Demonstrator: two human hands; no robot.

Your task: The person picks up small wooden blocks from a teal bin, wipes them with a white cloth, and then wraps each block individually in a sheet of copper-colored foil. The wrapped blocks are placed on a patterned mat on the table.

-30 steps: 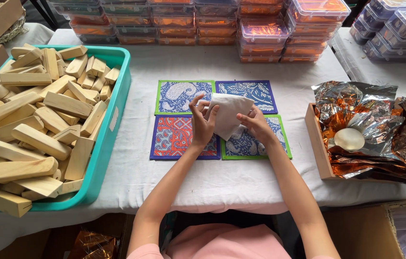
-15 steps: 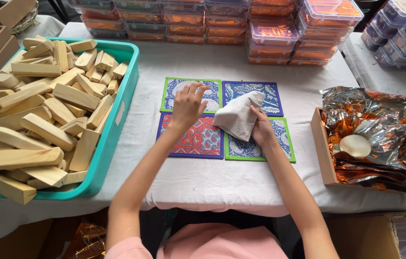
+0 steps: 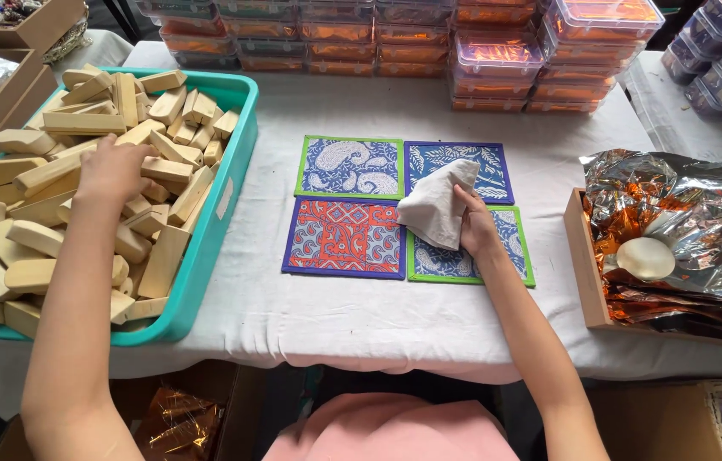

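Left hand gone to the blocks, right hand keeping the pouch

Our left hand [image 3: 115, 168] has left the patterned mats [image 3: 348, 236] and now lies, fingers curled, on the wooden blocks [image 3: 45, 171] in the teal bin [image 3: 233, 175] (whether its grip has closed on one, we cannot tell). Our right hand [image 3: 476, 226] still pinches the white cloth pouch [image 3: 436, 205] above the mats on the bench [image 3: 395, 316].

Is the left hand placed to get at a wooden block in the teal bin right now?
Probably yes. The left hand already rests on the wooden blocks heaped in the open teal bin, and nothing covers them. The right hand holds the white cloth apart.
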